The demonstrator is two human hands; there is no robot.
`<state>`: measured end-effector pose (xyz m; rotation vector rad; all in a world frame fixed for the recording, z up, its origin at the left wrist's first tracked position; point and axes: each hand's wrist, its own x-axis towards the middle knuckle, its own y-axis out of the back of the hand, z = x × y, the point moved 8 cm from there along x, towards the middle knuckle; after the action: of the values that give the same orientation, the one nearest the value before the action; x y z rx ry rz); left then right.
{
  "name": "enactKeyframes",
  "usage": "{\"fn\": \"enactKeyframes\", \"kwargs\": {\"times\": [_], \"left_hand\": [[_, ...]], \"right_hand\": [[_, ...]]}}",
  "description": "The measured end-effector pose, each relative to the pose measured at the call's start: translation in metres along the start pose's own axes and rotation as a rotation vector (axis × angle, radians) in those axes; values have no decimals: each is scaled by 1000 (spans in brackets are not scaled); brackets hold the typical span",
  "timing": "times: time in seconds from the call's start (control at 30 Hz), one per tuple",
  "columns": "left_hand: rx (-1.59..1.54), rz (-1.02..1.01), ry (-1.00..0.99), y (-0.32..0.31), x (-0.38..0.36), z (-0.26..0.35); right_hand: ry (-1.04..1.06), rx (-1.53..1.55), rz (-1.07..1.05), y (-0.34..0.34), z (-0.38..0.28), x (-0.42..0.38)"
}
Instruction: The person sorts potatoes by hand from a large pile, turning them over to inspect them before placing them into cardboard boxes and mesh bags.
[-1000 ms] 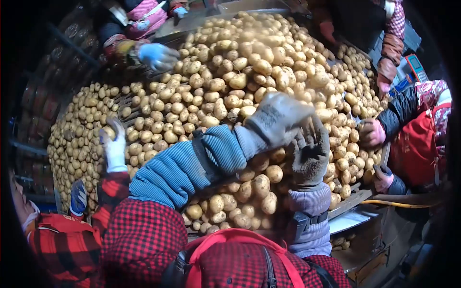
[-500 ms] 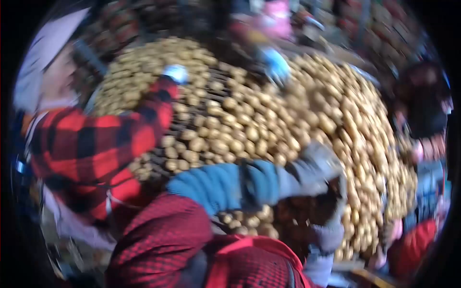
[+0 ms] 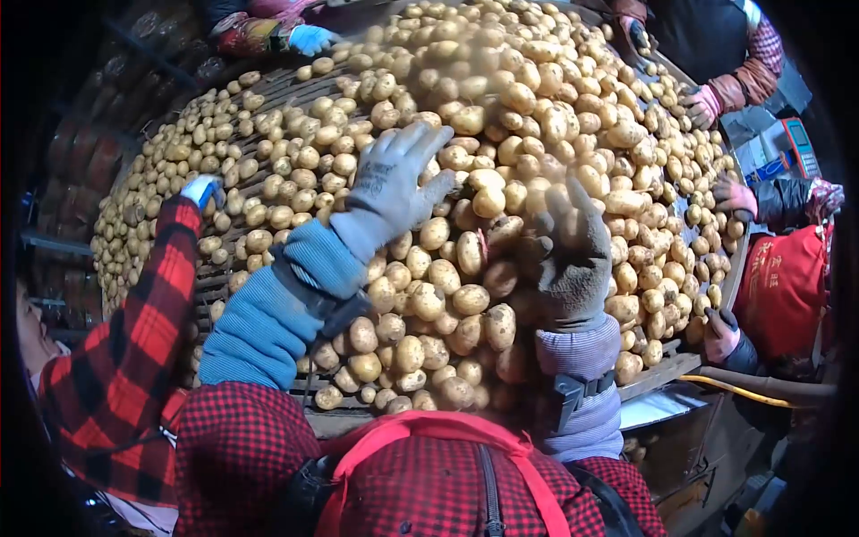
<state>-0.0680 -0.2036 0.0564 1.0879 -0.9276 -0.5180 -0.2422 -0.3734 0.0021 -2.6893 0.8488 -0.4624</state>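
Note:
A big heap of potatoes [image 3: 470, 300] covers the slatted table [image 3: 291, 94] in front of me. My left hand [image 3: 394, 183], in a grey glove, rests on the potatoes with its fingers outstretched and thumb apart. To its right, my right hand [image 3: 573, 259] wears a dirt-stained grey glove. Its fingers point forward, slightly curved, against the potatoes, and I see none gripped in it. Loose potatoes fill the space between both hands.
Beside me on the left, a co-worker's gloved hand [image 3: 204, 190] touches potatoes. Another blue-gloved hand [image 3: 311, 39] is at the far side. Pink-gloved hands [image 3: 702, 106] work along the right edge. A yellow hose [image 3: 738, 391] runs below the table's right corner.
The view has steadied and turned right. My left arm, which reached across to the right near my right hand, now stretches forward over the potatoes, and my hands are farther apart.

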Motion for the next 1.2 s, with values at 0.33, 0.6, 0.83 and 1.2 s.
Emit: {"fn": "enactKeyframes", "kwargs": {"times": [0.33,0.6,0.83,1.2], "left_hand": [[54,-155,-214,-76,149,36],[-188,157,16,-61,194,-7],[214,-264,-259,-85,137,32],[-377,-273,-10,-73,135,38]], "right_hand": [[-137,81,65,2,-3,-6],[-102,-50,12,4,-5,-6],[-4,2,15,-1,-5,-4],[113,-62,-50,9,-1,-2]]}}
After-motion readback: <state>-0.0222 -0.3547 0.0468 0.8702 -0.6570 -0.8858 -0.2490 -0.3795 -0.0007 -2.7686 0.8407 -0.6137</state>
